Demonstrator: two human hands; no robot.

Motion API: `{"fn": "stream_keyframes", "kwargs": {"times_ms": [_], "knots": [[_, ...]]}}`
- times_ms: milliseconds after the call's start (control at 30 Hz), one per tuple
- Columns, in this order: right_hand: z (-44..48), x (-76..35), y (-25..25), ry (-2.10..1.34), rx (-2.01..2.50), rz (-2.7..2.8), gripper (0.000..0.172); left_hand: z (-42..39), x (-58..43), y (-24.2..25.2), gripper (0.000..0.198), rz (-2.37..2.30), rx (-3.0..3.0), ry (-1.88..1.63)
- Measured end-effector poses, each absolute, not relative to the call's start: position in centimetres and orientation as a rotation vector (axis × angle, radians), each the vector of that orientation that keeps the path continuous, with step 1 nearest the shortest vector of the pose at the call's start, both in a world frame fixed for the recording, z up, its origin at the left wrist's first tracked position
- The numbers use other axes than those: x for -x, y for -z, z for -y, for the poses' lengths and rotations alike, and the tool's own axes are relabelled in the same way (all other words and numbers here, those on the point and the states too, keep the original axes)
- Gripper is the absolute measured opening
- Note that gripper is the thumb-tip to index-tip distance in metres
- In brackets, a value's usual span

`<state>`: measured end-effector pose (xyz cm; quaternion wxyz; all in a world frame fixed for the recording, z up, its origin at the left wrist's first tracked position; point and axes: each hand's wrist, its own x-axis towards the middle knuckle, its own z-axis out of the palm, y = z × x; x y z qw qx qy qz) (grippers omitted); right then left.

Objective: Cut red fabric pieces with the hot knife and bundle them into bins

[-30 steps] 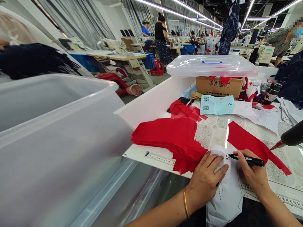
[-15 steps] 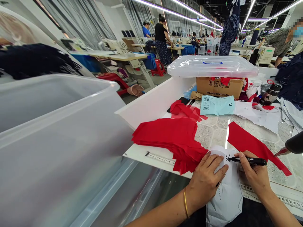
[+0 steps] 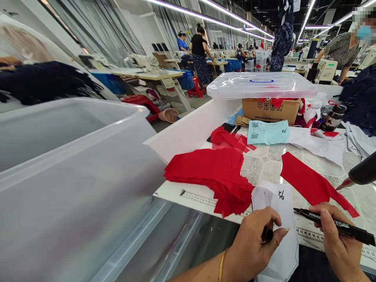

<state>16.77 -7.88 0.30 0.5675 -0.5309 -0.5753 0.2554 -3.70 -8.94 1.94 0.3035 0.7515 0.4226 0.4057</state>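
Observation:
My right hand (image 3: 339, 239) holds a black marker pen (image 3: 337, 226), its bare tip pointing left above the table edge. In my left hand (image 3: 255, 243) is the black marker cap (image 3: 267, 234), gripped by curled fingers over the paper. A white paper pattern piece (image 3: 282, 231) hangs over the table's front edge beneath my hands, with "56" written near its top. Left of it lies a stack of red fabric pieces (image 3: 205, 168). A single red fabric strip (image 3: 311, 178) rests on the table beyond the marker.
A large translucent plastic bin (image 3: 88, 156) stands at the left. At the back are a cardboard box (image 3: 270, 111) under a clear lid (image 3: 261, 85), a blue slip (image 3: 267, 132) and a dark bottle (image 3: 333, 117). A dark tool (image 3: 364, 170) juts in from the right. Co-workers stand farther off.
The marker has been lifted off the paper and drawn right, leaving a finished "56". My left hand has moved down off the paper's upper part, showing the cap in its fingers.

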Motion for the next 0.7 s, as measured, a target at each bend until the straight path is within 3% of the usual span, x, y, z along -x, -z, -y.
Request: {"fn": "stream_keyframes", "kwargs": {"times_ms": [133, 433, 700], "knots": [[9.6, -16.1, -1.3, -0.701, 1.289, 1.155, 0.035, 9.1, 3.0, -2.9, 0.011, -1.122, -1.669, -0.726], [10.9, -15.4, -3.1, -0.873, 1.188, 1.152, 0.039, 9.8, 1.6, -3.7, 0.01, -1.056, -1.758, -0.588], [11.7, -16.5, -2.8, -0.992, 1.245, 1.236, 0.043, 9.9, 1.8, -5.6, 0.038, -0.808, -1.581, -0.374]]}}
